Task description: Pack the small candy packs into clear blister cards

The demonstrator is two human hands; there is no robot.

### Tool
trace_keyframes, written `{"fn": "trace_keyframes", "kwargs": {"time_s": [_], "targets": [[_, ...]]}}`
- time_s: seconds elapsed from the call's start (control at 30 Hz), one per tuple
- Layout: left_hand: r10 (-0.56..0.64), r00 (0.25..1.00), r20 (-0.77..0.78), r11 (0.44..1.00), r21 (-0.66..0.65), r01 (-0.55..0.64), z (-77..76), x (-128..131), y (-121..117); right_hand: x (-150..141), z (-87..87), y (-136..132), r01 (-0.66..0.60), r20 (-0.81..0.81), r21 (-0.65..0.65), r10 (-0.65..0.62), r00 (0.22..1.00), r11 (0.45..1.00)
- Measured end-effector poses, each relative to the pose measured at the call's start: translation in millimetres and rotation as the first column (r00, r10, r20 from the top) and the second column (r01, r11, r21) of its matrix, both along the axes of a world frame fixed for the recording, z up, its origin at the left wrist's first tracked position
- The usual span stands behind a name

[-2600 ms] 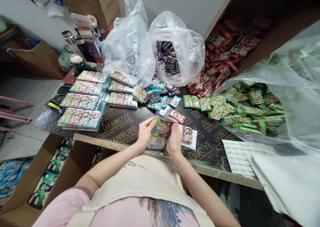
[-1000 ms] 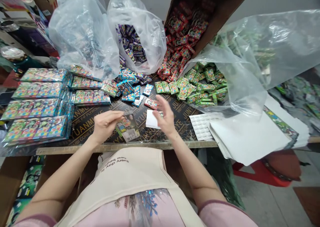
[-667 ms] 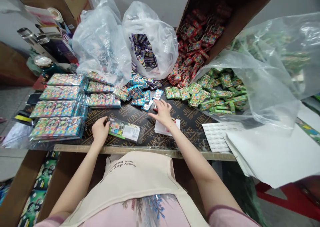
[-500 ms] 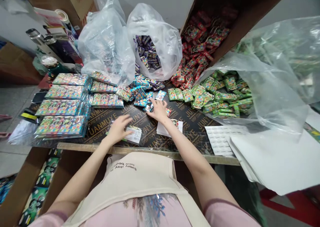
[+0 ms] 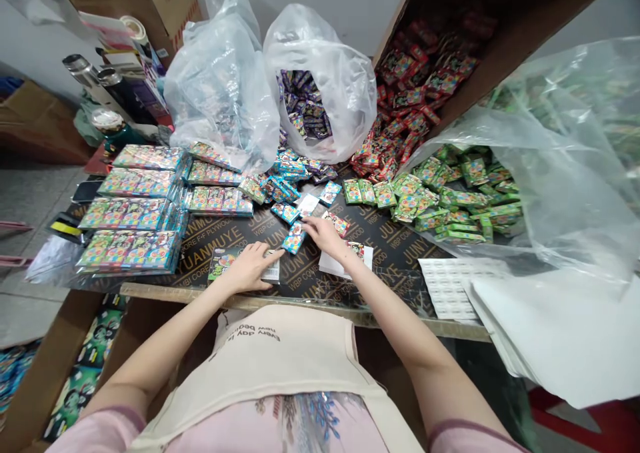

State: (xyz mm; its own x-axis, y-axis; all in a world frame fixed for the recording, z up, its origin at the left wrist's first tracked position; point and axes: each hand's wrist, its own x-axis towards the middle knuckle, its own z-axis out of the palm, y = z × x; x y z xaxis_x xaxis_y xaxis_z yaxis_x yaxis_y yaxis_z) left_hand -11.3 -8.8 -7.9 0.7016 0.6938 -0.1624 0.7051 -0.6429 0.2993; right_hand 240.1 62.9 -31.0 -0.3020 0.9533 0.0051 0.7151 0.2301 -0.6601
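Observation:
My left hand (image 5: pixel 251 268) lies with fingers spread over a flat printed pack (image 5: pixel 223 262) with a barcode label, near the table's front edge. The fingers of my right hand (image 5: pixel 326 237) are closed on the upper right corner of a small blue packet (image 5: pixel 293 238). Just right of that hand is a red packet (image 5: pixel 336 223). Partly under my right wrist sits a white card (image 5: pixel 336 265) with another red packet on it. More blue packets (image 5: pixel 285 212) and a white-faced one (image 5: pixel 307 204) lie beyond my fingertips.
Stacks of wrapped multi-packs (image 5: pixel 127 250) stand on the left. Behind are plastic bags, one with purple packets (image 5: pixel 305 106), and a carton of red packets (image 5: pixel 407 100). Green packets (image 5: pixel 460 200) spill from a bag at right, beside white sheets (image 5: pixel 555 333).
The printed pack was let go onto the table, and my left hand moved right over it. My right hand reached among the packets and drew a blue one nearer, toward my left hand.

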Motion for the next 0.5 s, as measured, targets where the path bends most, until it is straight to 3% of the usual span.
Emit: {"fn": "trace_keyframes", "kwargs": {"time_s": [0.13,0.23,0.37,0.5], "targets": [[0.168,0.985,0.033,0.985,0.035,-0.169,10.6,-15,6,-4,-2.9,-26,-0.084,0.101,0.177,0.067,0.993,0.981],[0.229,0.973,0.037,0.971,0.056,-0.231,14.5,-18,13,-11,-7.2,-42,-0.128,0.187,0.172,0.095,0.978,0.977],[0.306,0.952,-0.001,0.949,0.079,-0.305,13.3,-13,21,-19,-6.0,-48,-0.055,0.063,0.224,0.042,0.997,0.973],[0.278,0.960,0.039,0.960,0.018,-0.279,9.9,-5,22,-21,15.2,-48,-0.068,-0.011,0.324,0.075,0.997,0.944]]}}
